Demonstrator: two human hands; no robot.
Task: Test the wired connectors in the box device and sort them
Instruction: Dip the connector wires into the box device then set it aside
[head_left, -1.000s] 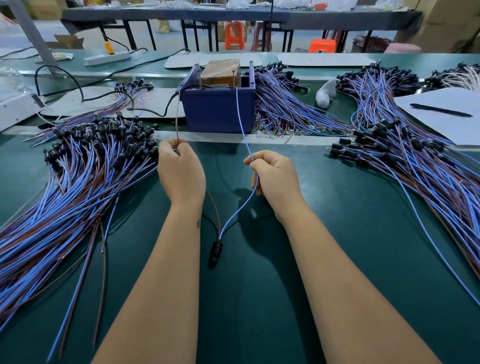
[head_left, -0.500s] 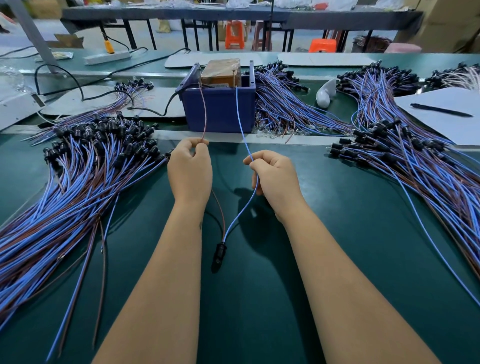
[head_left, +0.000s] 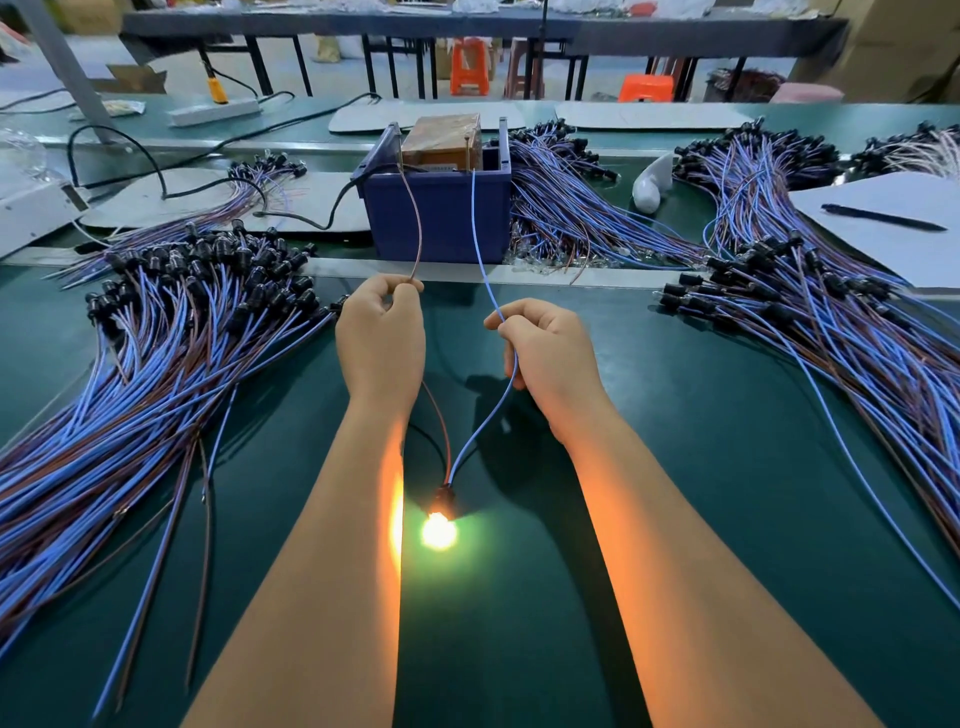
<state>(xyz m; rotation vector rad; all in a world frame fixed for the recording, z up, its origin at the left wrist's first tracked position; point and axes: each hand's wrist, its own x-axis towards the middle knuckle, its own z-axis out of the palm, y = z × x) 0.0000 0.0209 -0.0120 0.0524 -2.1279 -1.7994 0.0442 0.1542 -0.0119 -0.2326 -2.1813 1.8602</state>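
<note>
Before the blue box (head_left: 436, 218), left hand (head_left: 382, 343) pinches brown wire (head_left: 415, 228), right hand (head_left: 550, 353) blue wire (head_left: 480, 249); bulb (head_left: 439, 530) glows.

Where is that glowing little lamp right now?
In the head view, the lit lamp lies on the green mat, low centre, between the person's two forearms.

Two bare forearms reach in from the bottom edge, with no sleeve, glove, watch, ring or band visible on them. The left hand (head_left: 381, 340) and right hand (head_left: 551, 358) are bare too, and the fingers (head_left: 506, 314) carry nothing. A warm orange glow lies along the inner side of each forearm, strongest on the left one near the wrist. The nails cannot be made out. Nothing more of the person shows beyond the forearms and hands.
</note>
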